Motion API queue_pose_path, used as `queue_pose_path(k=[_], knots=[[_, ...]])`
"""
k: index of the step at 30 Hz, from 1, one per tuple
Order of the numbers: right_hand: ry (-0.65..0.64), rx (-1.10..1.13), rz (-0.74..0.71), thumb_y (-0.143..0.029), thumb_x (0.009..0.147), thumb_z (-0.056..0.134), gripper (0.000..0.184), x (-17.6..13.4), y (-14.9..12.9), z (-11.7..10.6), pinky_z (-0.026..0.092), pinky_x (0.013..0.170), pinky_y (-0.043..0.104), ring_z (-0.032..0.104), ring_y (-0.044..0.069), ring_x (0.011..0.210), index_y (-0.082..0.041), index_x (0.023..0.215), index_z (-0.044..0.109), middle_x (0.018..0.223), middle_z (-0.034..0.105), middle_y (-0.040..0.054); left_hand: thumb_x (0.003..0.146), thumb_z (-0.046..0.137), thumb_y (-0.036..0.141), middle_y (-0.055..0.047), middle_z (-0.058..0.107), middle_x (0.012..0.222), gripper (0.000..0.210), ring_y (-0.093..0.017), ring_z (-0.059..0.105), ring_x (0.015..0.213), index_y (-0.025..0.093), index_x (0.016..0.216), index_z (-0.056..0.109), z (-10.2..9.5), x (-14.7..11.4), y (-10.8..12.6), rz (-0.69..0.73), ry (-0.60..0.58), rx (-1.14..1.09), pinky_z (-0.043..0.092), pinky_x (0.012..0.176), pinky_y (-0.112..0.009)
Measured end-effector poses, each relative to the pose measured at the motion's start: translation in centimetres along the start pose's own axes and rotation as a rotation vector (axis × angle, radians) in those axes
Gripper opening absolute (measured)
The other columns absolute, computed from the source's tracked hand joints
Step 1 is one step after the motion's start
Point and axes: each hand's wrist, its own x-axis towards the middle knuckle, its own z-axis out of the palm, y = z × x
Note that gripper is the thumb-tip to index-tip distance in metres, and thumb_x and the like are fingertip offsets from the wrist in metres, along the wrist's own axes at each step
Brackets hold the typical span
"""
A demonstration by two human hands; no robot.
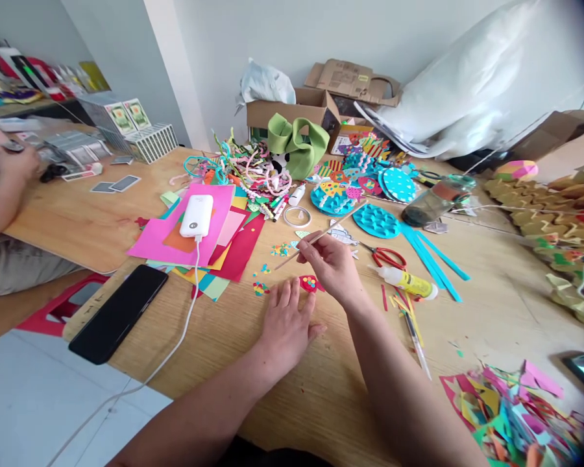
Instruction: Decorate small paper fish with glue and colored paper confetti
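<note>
My right hand (333, 266) pinches a thin wooden stick (339, 222) between thumb and fingers, slanting over the table. My left hand (288, 324) lies flat on the wood with its fingers stretched forward and the thumb apart. Just past its fingertips is a small red paper cutout (308, 283), covered with yellow, orange and blue dots and partly hidden by the hands. Small loose paper dots (261, 288) lie left of the fingertips, and another pile of dots (279, 249) sits farther back.
Red-handled scissors (389, 258) and a glue bottle (413, 283) lie to the right, near blue paper strips (431, 259). Coloured paper sheets bear a white power bank (197, 215), its cable running past a black phone (119, 313). Paper scraps (516, 415) fill the near right; another person's arm (4, 175) is far left.
</note>
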Motion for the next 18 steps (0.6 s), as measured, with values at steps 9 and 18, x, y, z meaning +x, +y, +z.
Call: queue_pose_path(k=[9, 18], knots=[[-0.069, 0.009, -0.006, -0.048, 0.089, 0.058, 0.031, 0.3, 0.6, 0.8, 0.049, 0.058, 0.028, 0.067, 0.017, 0.065, -0.018, 0.081, 0.061, 0.069, 0.069, 0.0037, 0.091, 0.049, 0.06, -0.021, 0.046, 0.144, 0.061, -0.038, 0.04, 0.134, 0.019, 0.135, 0.054, -0.1, -0.1, 0.0, 0.01, 0.002, 0.018, 0.035, 0.107, -0.056], [-0.105, -0.122, -0.002, -0.034, 0.091, 0.055, 0.02, -0.1, 1.2, 1.4, 0.051, 0.066, 0.029, 0.069, 0.017, 0.074, -0.018, 0.081, 0.063, 0.091, 0.072, 0.007, 0.09, 0.05, 0.061, -0.018, 0.052, 0.138, 0.058, -0.037, 0.04, 0.133, 0.02, 0.13, 0.056, -0.5, -0.1, 0.1, 0.001, -0.024, 0.02, 0.036, 0.106, -0.056]])
